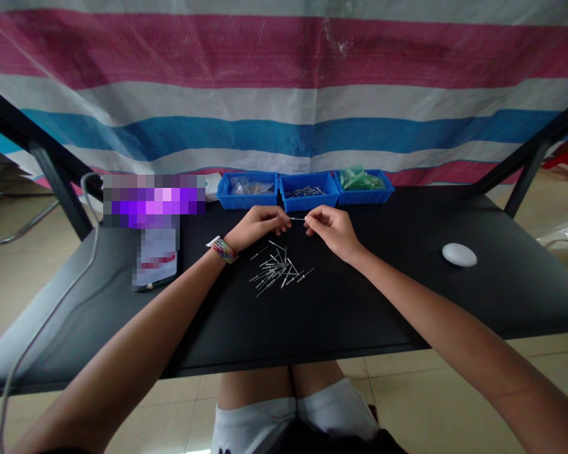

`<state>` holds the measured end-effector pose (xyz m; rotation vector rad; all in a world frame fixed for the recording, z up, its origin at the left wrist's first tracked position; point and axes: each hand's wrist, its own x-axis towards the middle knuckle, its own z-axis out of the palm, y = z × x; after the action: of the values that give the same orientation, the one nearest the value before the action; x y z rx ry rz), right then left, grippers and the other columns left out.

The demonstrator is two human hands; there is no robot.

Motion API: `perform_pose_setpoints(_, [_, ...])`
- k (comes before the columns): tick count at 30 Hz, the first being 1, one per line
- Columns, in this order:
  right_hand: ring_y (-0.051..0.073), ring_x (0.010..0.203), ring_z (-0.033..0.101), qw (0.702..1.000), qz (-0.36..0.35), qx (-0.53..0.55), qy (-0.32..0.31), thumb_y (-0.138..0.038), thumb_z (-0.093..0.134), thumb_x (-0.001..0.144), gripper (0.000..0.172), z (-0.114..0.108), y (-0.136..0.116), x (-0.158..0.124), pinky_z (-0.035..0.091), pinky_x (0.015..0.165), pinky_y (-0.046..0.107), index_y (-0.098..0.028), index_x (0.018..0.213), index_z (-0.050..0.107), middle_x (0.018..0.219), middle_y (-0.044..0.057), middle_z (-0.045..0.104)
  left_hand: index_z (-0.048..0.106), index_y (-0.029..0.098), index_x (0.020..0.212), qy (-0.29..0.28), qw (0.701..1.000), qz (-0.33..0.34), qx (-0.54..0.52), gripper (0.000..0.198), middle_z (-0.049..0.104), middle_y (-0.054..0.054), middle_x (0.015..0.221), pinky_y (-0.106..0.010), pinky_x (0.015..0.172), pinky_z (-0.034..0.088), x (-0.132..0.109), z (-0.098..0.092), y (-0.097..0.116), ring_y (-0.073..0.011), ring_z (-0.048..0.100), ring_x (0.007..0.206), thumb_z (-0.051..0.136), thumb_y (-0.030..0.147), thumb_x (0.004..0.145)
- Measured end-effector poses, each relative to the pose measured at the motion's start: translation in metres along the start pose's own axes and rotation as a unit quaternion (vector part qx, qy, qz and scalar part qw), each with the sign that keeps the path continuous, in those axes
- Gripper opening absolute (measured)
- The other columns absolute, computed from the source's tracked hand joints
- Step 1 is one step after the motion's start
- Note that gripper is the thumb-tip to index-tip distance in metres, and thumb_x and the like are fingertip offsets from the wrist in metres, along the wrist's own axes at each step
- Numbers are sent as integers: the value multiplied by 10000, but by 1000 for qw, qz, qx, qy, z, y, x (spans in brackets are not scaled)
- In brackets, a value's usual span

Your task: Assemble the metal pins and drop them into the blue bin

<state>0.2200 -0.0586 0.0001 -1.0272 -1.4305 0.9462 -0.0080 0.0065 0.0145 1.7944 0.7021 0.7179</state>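
Between my two hands a thin metal pop rivet (297,219) is held level, just in front of the middle bin. My left hand (264,224), with a woven bracelet at the wrist, pinches its left end. At the other end, the fingertips of my right hand (330,227) are closed on it. A loose heap of similar rivets (277,270) lies on the black table nearer to me, below my hands. More rivets fill part of the middle blue bin (308,202).
The left blue bin (247,202) holds clear plastic bags, the right blue bin (365,196) green ones. A white mouse (459,255) sits on the right of the black table (360,315). A pixelated object and a cable (89,252) are at left. Striped sheeting (284,107) hangs behind.
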Motion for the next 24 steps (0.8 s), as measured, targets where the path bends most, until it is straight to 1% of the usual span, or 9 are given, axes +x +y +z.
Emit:
perform_pose_setpoints(4, [183,664,703,1000,-6,-11,3,-673,793,836,468,0,-2,-1,578,647,327,-213,820,708,777,38,734,755,140,878,-17,1000,0,0,324,758,-68,855,-260,697,556,-1,0,2,-147,685,734,716,458,924])
perform_pose_setpoints(7, [181,657,698,1000,-5,-14,2,-694,786,832,486,0,-3,-1,573,636,324,-215,824,706,784,38,739,765,140,891,-18,1000,4,5,314,743,-58,831,-258,693,554,-2,0,6,-146,676,726,743,452,908])
perform_pose_setpoints(11, [174,646,692,1000,-8,-7,2,-690,785,838,486,1,-2,-1,567,627,317,-211,825,703,779,36,735,753,134,892,9,1000,14,3,316,715,-48,824,-247,665,549,-3,2,7,-134,656,698,777,450,896])
perform_pose_setpoints(17, [165,623,687,1000,-10,3,6,-671,797,837,481,2,0,-1,556,603,304,-199,818,703,770,35,733,706,141,932,25,999,26,-21,301,683,-16,777,-225,615,547,-2,3,3,-120,656,642,843,397,852])
perform_pose_setpoints(20, [154,616,681,1000,-10,4,7,-655,794,846,471,2,0,-1,547,593,292,-195,821,699,773,32,730,702,140,908,41,998,32,-25,299,675,-12,770,-219,588,541,-2,4,4,-117,655,622,838,401,855])
perform_pose_setpoints(24, [136,607,673,1000,-7,22,1,-582,818,842,400,2,-1,-1,550,576,278,-201,873,701,818,16,723,727,137,884,56,998,32,-11,291,673,-13,734,-217,592,540,-3,4,6,-112,642,604,809,417,878])
